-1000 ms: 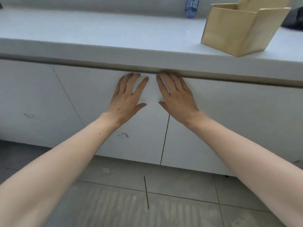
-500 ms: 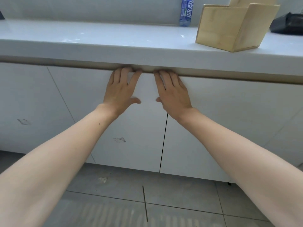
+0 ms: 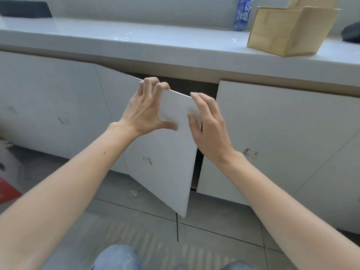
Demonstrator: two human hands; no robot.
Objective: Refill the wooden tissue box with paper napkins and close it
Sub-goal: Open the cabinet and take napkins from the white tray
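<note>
The wooden tissue box [image 3: 288, 30] stands on the white counter at the upper right, its lid raised. No napkins show. Below the counter a white cabinet door [image 3: 163, 158] hangs partly swung out toward me. My left hand [image 3: 145, 110] hooks its fingers over the door's top edge, thumb on the front face. My right hand [image 3: 209, 123] holds the door's top right corner, fingers curled round the free edge. A dark gap into the cabinet [image 3: 194, 88] shows behind the door; its contents are hidden.
A blue drink bottle [image 3: 242, 13] stands on the counter [image 3: 136, 41] left of the box. Dark objects sit at the far left [image 3: 25, 8] and far right [image 3: 350, 34]. The neighbouring door [image 3: 272, 133] is closed. A red-and-white bag [image 3: 7, 172] lies on the tiled floor at left.
Both hands went from lying flat under the counter edge to gripping the left cabinet door, which has swung outward. My view has pulled back and my knees now show.
</note>
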